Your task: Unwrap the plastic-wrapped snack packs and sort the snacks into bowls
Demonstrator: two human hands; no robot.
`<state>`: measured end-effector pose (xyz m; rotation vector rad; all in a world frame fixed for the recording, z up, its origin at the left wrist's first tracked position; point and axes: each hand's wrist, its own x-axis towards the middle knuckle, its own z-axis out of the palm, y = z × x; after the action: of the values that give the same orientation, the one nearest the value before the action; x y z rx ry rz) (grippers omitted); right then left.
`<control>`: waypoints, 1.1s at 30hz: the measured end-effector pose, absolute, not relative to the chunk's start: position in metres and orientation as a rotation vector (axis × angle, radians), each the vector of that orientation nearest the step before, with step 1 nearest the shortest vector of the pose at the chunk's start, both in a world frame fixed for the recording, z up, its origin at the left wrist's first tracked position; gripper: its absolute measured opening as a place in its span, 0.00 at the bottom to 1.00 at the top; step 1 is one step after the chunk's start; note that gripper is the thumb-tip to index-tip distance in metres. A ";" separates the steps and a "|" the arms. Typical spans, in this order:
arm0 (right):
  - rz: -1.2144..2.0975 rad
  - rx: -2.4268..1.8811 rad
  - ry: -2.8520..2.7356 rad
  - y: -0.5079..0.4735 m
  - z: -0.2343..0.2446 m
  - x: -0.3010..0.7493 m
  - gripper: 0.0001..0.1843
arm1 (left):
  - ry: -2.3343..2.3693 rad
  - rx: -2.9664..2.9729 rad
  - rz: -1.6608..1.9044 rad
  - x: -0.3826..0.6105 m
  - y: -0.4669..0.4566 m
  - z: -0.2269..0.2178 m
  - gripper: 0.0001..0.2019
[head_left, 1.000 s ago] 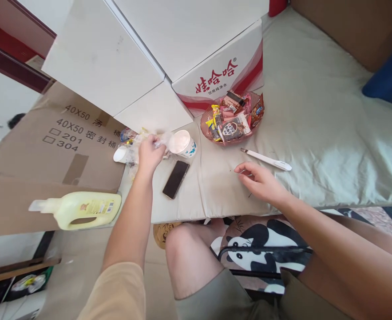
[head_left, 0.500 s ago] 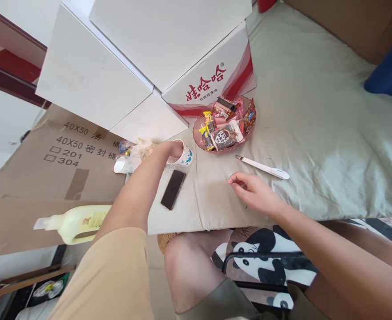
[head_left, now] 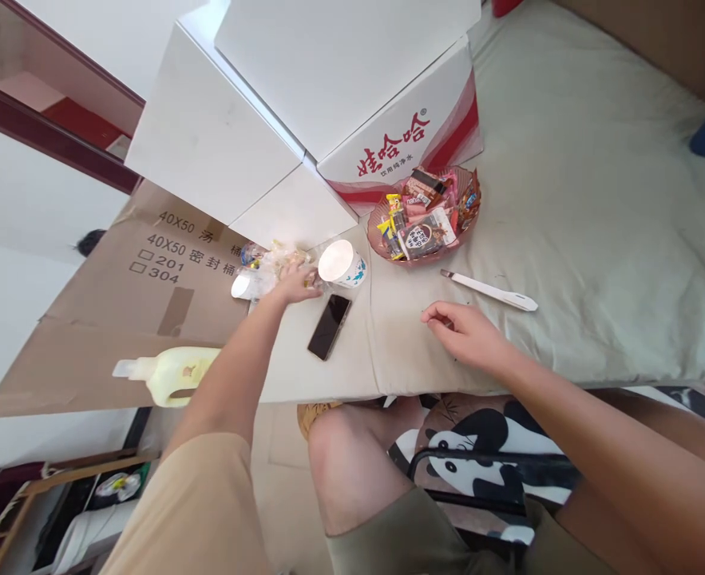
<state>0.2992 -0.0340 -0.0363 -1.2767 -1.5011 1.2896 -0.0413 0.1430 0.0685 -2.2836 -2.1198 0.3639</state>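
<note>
My left hand [head_left: 297, 282] reaches forward to a heap of clear wrappers and small sweets [head_left: 268, 259], its fingers closed among them; what they grip is too small to name. Just right of it stands a white paper cup with blue marks [head_left: 341, 265]. A black phone [head_left: 329, 326] lies flat below the cup. My right hand [head_left: 465, 331] rests on the pale green cloth [head_left: 568, 224], fingers loosely curled and pinched, nothing visible in them. A white pen-like tool [head_left: 489, 289] lies just beyond it.
A pink dish full of wrapped snacks [head_left: 425, 222] sits before white boxes with red print [head_left: 388, 144]. Flat brown cardboard [head_left: 148, 303] spreads at the left, a pale yellow bottle [head_left: 169, 375] lying on it. A panda-print stool seat [head_left: 477, 447] shows by my knees.
My left hand went from lifting wrappers, past the cup's rim, down onto the wrapper heap left of the cup. My right hand stayed put. The view shifted slightly.
</note>
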 end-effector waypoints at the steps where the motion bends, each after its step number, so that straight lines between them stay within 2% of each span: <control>1: 1.292 -1.281 -1.505 -0.035 -0.036 0.299 0.11 | -2.092 -2.313 0.406 -0.042 0.135 0.058 0.29; 3: 1.292 -1.279 -1.512 -0.036 -0.036 0.300 0.11 | -2.121 -2.339 0.409 -0.039 0.125 0.044 0.27; 5: 1.288 -1.269 -1.509 -0.036 -0.035 0.301 0.11 | -2.197 -2.326 0.352 -0.036 0.124 0.038 0.19; 8: 1.280 -1.253 -1.494 -0.035 -0.034 0.301 0.10 | -2.300 -2.250 0.217 -0.036 0.128 0.043 0.08; 11: 1.279 -1.248 -1.489 -0.034 -0.033 0.302 0.10 | -2.398 -2.150 -0.015 -0.041 0.130 0.050 0.04; 19: 1.251 -1.239 -1.513 -0.034 -0.033 0.303 0.10 | -2.655 -1.767 -0.945 -0.056 0.120 0.064 0.05; 23: 1.244 -1.250 -1.520 -0.036 -0.033 0.303 0.11 | -2.699 -1.680 -1.214 -0.058 0.104 0.077 0.08; 28: 1.227 -1.270 -1.568 -0.037 -0.033 0.301 0.11 | -2.672 -1.658 -1.136 -0.058 0.080 0.077 0.04; 33: 1.221 -1.289 -1.594 -0.038 -0.033 0.301 0.11 | -2.557 -1.524 -0.848 -0.058 0.067 0.066 0.09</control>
<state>0.3013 -0.0384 -0.0327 -1.2885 -1.5945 1.2207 -0.0575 0.0674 0.0656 -1.5243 -2.5571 -0.8485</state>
